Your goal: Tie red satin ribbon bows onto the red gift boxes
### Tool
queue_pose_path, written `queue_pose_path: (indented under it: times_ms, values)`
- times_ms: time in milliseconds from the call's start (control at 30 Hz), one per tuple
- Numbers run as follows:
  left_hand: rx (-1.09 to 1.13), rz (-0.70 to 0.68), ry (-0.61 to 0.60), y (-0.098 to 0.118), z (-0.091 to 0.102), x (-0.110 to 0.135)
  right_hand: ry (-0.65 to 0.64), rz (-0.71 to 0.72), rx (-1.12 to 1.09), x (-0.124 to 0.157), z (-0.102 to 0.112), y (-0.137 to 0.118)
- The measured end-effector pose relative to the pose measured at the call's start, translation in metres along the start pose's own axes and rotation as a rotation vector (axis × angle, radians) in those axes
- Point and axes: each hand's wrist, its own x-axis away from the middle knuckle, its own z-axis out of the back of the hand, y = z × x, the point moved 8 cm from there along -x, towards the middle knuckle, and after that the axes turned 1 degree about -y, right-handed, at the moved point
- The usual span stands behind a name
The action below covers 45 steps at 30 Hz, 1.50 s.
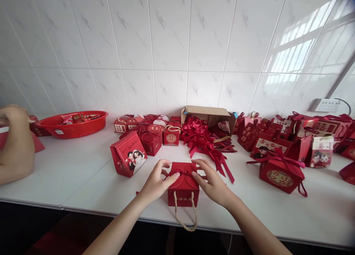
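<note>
A small red gift box [183, 195] stands upright near the table's front edge, its lid tied with a dark red ribbon bow [185, 173]. On its left side, my left hand [156, 181] curves around the top, thumb resting at the bow. My right hand [212, 181] holds the opposite side in the same way, its thumb against the ribbon and fingers bent over the far corner. The fingertips behind the lid are partly hidden. From the box's front hangs a gold twisted cord handle [185, 227]. Left of my hands is a red box with a printed couple [133, 155].
A cardboard carton [213, 110] spills a heap of red ribbons [196, 134] behind the gift box. Several red boxes [280, 173] crowd the right side. On the left are a red basin [74, 127] of small packets and another person's arm [18, 144].
</note>
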Motion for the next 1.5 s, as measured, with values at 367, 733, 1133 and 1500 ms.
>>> queue_pose_path:
  times_ms: [367,733,1133,1500]
  values:
    - [0.126,0.021,-0.214,0.011,-0.008,0.002,-0.12,-0.307,-0.211,0.002,-0.001,0.021]
    - [0.376,0.147,-0.197,0.001,-0.005,0.001,-0.165,-0.338,-0.621,0.0,-0.006,0.027]
    - [0.274,0.064,-0.199,-0.005,0.003,-0.005,-0.124,-0.319,-0.723,-0.001,-0.004,0.045]
    - [0.079,0.019,-0.116,-0.002,0.012,-0.004,-0.204,-0.315,-0.745,0.003,0.006,0.029]
